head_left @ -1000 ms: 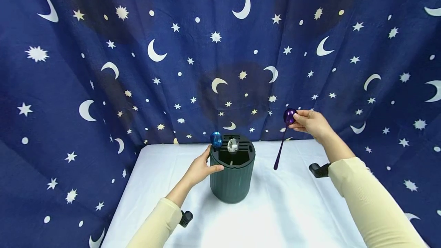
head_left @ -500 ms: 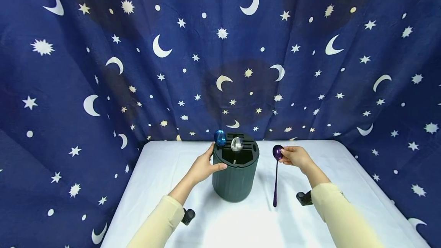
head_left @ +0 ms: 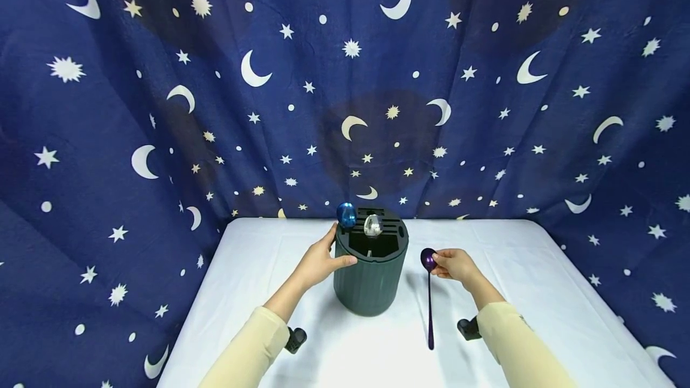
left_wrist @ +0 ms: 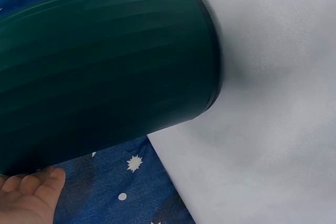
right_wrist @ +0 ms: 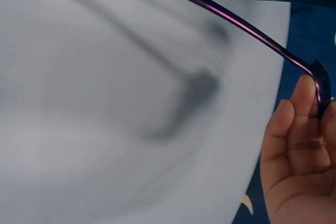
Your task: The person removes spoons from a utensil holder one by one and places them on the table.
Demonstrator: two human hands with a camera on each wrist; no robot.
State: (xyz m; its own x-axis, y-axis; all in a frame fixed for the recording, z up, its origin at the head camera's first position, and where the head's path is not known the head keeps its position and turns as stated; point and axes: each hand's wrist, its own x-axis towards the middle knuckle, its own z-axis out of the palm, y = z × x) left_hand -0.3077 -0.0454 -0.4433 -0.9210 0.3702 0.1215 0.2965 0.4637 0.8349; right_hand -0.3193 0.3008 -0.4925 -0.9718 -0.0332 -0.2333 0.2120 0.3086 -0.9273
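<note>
A dark green ribbed utensil holder stands upright on the white-covered table. My left hand holds its upper left side, thumb on the front near the rim and the other fingers round the side; part of this hand shows in the left wrist view. In the holder, a blue spoon and a silver spoon stand bowl up. To its right, my right hand pinches a long purple spoon by the bowl, handle pointing down toward me. The right wrist view shows its curved handle above the cloth.
The slotted black top of the holder has a large opening at the front. A blue curtain with moons and stars hangs behind and beside the table. Shadows of the spoon and hand fall on the white cloth.
My right hand has lowered the purple spoon and brought it nearer to me and slightly left. The left hand keeps its place on the holder. The head view has shifted slightly.
</note>
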